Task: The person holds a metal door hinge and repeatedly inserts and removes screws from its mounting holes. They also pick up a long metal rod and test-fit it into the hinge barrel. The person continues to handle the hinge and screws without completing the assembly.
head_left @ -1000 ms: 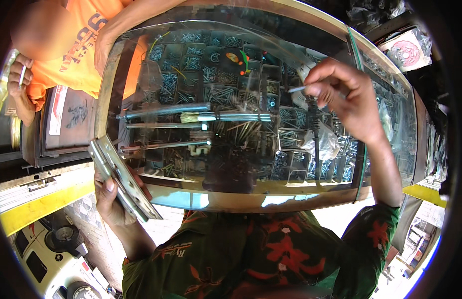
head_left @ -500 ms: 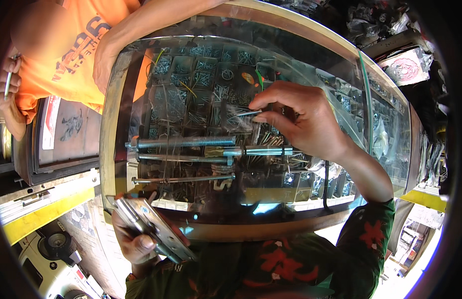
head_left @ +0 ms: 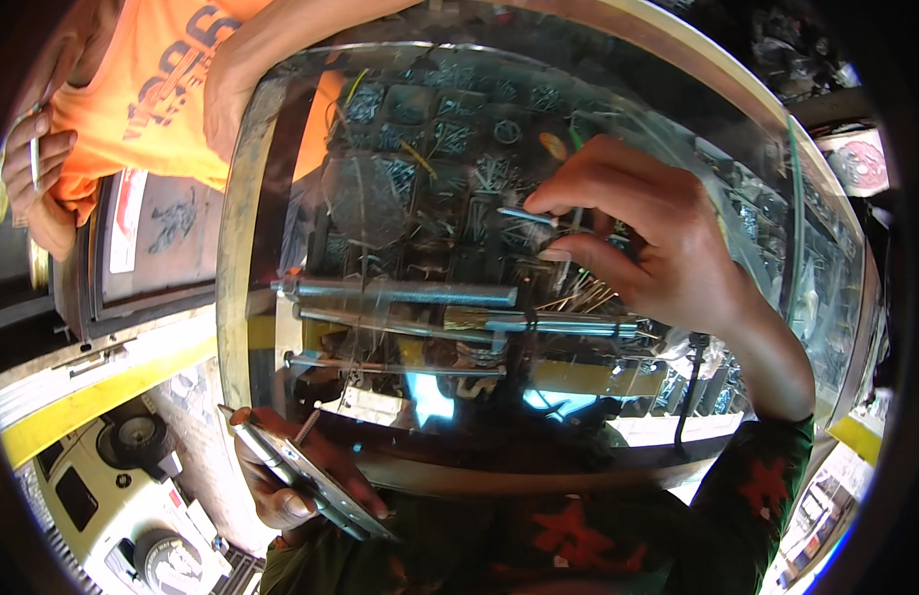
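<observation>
Hinge [head_left: 318, 483] occupies left hand [head_left: 273, 501], right hand [head_left: 663, 233] above showcase [head_left: 239, 238].

That shirt [head_left: 459, 540] is a deep, dark green, splashed with big red flowers [head_left: 576, 535] (another blooms on the right sleeve [head_left: 742, 476], I notice); the sleeve is short, leaving the forearm [head_left: 772, 342] and hands [head_left: 663, 228] bare.

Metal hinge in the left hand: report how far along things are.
Done: the left hand has hold of the metal hinge. In hand: a thin metal piece is at the right hand, its grip unclear. Remaining: that piece is apart from the hinge; anything further cannot be told.
</observation>
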